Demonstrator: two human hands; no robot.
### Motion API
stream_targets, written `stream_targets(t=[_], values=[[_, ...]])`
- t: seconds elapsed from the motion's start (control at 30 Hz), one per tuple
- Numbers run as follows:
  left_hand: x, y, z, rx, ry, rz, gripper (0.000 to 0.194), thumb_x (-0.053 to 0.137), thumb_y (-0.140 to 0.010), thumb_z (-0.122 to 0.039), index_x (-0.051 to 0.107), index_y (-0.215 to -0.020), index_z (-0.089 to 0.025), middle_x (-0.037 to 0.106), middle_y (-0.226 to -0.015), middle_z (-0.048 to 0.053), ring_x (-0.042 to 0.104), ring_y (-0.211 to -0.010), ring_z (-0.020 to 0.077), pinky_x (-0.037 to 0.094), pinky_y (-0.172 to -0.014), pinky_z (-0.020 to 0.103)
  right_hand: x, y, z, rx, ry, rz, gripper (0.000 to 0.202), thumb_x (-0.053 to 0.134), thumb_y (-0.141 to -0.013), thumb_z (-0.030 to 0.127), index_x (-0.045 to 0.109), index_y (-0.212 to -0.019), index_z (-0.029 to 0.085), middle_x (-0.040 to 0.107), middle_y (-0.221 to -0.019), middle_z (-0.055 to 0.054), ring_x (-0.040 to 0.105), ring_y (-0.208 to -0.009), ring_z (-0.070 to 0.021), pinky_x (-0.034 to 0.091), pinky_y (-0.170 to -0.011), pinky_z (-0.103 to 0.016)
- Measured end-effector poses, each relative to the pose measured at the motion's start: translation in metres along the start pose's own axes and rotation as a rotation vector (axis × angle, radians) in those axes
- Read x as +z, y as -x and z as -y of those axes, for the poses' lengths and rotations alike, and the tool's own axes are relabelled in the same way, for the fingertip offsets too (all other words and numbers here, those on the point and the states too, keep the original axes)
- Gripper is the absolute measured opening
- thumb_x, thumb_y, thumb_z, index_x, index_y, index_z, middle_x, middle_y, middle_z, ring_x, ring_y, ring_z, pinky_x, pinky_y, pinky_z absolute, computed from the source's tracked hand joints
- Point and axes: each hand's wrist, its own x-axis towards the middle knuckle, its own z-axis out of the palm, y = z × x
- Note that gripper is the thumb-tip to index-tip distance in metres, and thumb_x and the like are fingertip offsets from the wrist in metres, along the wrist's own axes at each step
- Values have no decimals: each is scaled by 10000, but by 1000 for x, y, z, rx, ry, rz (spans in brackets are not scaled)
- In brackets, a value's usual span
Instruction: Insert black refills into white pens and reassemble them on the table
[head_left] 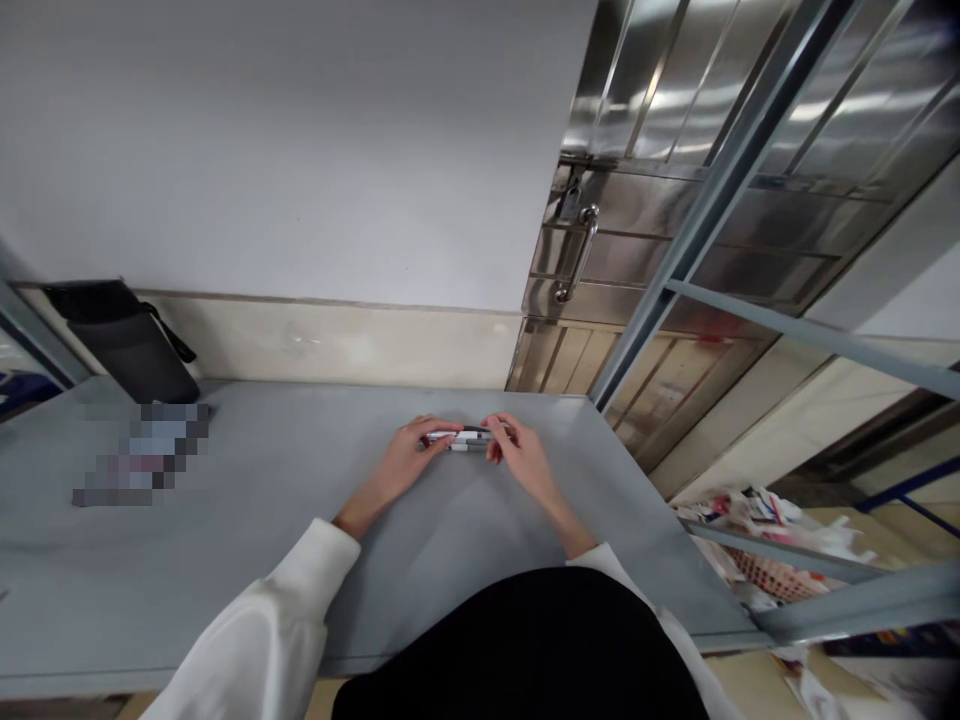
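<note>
Both hands down on grey table (262,520), near its far edge, toward the far right corner. Left hand (405,458) and right hand (521,455) facing each other, fingertips closed on opposite ends of a small bundle of pens (463,438). Bundle lying roughly parallel to the far edge, resting on or just above the tabletop; cannot tell which. Looks like two or three slim pens, white and dark barrels, side by side; exact count too small to read. Left fingers pinching the left end, right fingers curled over the right end. Hands apart from each other, joined only through the bundle.

White sleeves (277,620) on both forearms, running back toward the near edge. Dark garment (525,650) filling the bottom centre, overlapping the near edge.

Black pouch (124,340) with a strap standing at the far left corner, leaning on the wall (300,150). Blurred-out patch (142,455) just in front of the pouch, on the left part of the table, well apart from the hands; contents not readable.

Beyond the right edge: grey metal frame post (697,230) rising diagonally from the far right corner, stainless steel door (675,150) with a bar handle (576,255) behind it. Basket of mixed packaging (757,540) low on the right, below table level.
</note>
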Motion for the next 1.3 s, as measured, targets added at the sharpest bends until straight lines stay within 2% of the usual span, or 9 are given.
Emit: stream_targets(t=[0.13,0.3,0.47,0.63,0.8,1.0,1.1,1.17,1.3], values=[[-1,-2,2,8,-6,-29,284,605,-1001,-374,796,-1167,-244,744,-1015,66,657,-962,235,491,-810,317,-1,-2,0,-55,-23,-9,309,607,-852,538,666,-1009,279,640,-723,-6,598,-661,-219,475,-686,-365],[-2,-2,2,0,-2,-29,277,612,-990,-385,803,-1148,-261,745,-981,57,653,-931,236,497,-804,320,-1,-4,-5,21,11,28,373,539,-901,595,658,-994,254,493,-534,52,481,-527,-184,389,-591,-329],[0,-1,7,-9,-2,-24,278,605,-1011,-387,796,-1178,-275,750,-1027,58,665,-945,231,493,-796,317,-1,-4,-4,-37,-13,9,270,604,-865,491,674,-995,265,588,-663,27,542,-604,-187,408,-612,-318],[1,-2,10,-25,2,-23,276,617,-1002,-375,802,-1178,-270,746,-1010,59,673,-912,227,503,-786,314,-2,-2,1,19,30,52,312,533,-935,533,670,-950,253,472,-526,52,465,-520,-183,377,-583,-325],[2,-2,7,-21,5,-17,284,621,-999,-394,800,-1187,-282,750,-1013,55,673,-915,229,502,-789,317,-2,-1,2,-38,16,24,218,588,-886,441,686,-984,274,600,-682,21,556,-632,-193,415,-622,-319],[2,-1,1,-23,20,-18,276,633,-972,-380,803,-1163,-276,782,-1032,58,693,-925,237,523,-782,321,-1,1,2,59,51,44,357,515,-958,573,684,-926,260,492,-499,40,485,-497,-195,387,-574,-340],[2,-1,1,-51,53,-36,258,647,-963,-375,790,-1154,-277,799,-1130,55,721,-1004,247,540,-814,329,-1,1,0,-1,46,19,270,579,-916,521,692,-952,279,610,-644,7,571,-610,-213,428,-616,-341],[3,0,2,-66,68,-43,244,658,-957,-377,783,-1143,-279,805,-1147,47,733,-1024,251,547,-817,330,-2,0,-1,-40,51,24,235,604,-895,483,692,-993,289,628,-699,11,576,-643,-208,434,-632,-333],[3,1,2,-74,86,-36,244,677,-942,-376,774,-1140,-273,815,-1129,43,745,-1002,250,555,-828,336,-3,0,-3,7,41,62,332,544,-935,568,678,-977,267,497,-537,48,472,-521,-188,376,-582,-328]])
